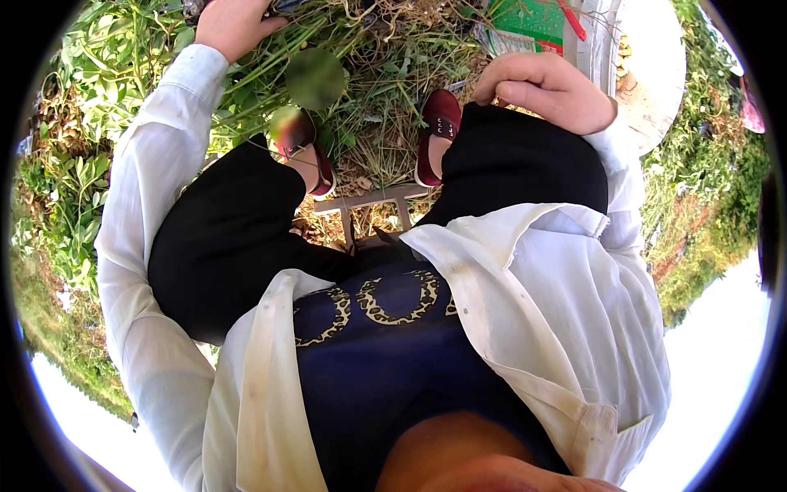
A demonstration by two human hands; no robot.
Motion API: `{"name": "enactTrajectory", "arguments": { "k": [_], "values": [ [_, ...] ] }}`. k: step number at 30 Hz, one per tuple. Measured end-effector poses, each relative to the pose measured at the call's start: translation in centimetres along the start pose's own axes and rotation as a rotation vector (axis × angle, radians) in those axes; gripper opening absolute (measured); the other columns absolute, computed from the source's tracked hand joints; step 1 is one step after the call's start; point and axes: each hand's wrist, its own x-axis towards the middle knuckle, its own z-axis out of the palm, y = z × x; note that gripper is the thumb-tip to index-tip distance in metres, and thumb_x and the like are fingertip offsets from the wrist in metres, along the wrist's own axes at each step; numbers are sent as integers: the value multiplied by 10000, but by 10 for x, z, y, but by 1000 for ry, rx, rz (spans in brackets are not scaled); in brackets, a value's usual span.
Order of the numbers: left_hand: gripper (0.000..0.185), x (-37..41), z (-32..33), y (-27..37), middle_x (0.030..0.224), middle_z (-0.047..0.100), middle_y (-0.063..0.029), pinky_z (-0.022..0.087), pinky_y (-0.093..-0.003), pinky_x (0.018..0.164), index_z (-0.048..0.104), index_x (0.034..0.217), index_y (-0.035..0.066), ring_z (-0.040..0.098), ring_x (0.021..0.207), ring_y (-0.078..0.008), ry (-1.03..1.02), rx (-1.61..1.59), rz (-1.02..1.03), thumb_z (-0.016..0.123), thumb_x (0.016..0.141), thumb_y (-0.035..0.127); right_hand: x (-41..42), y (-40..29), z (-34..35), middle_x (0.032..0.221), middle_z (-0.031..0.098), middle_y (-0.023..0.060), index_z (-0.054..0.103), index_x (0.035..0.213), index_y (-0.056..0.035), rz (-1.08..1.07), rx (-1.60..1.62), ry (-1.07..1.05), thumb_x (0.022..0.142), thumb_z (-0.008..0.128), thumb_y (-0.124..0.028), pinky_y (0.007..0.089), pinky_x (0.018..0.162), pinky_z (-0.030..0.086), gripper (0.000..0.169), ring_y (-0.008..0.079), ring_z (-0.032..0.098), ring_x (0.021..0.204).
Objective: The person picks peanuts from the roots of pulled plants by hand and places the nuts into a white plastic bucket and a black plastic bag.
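Note:
At the top left edge, my left hand point(230, 27) reaches palm down among green leafy stems point(301, 40). Its thumb points right, but the fingertips are cut off or hidden, so any hold is unclear. My right hand point(547, 89) rests by my right knee with its fingers curled and the thumb tucked against them; nothing shows in it. Beyond that hand lie a green sheet or container point(529, 21) and a red handle-like piece point(573, 21). Cut stems and dry roots point(418, 15) lie between and beyond my feet.
A wooden or metal frame point(375, 198) stands low between my legs, behind two dark red shoes point(439, 123). Right of my right hand is a round white container point(652, 80) with small tan pieces at its inner edge. Leafy plants point(80, 227) grow at both sides.

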Motion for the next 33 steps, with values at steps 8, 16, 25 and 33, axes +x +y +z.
{"name": "enactTrajectory", "arguments": {
  "k": [8,16,25,33],
  "values": [
    [339,11,-34,21,778,543,-104,469,-411,641,555,826,87,584,752,-304,12,-45,29,737,635,300,107,218,91,919,656,60,630,1035,-13,344,-64,-448,886,510,-173,300,647,503,249,121,634,713],
    [343,6,-26,18,777,541,-100,471,-412,634,554,842,86,584,744,-302,-9,-53,18,732,643,302,114,256,116,1161,528,98,571,1139,-94,456,-762,-107,908,481,-137,400,803,487,252,295,561,990],
    [346,9,-28,23,784,535,-106,467,-414,622,548,856,89,584,726,-304,-58,-52,6,725,655,308,127,246,128,1036,554,130,586,1055,-59,280,-1099,-177,874,561,-206,382,755,514,234,286,576,933],
    [348,4,-26,20,784,539,-110,465,-420,634,554,855,81,579,730,-315,21,-74,47,732,645,294,131,245,115,999,581,124,550,1056,-13,386,-869,-180,890,532,-237,372,673,516,279,296,591,878]
  ]
}}
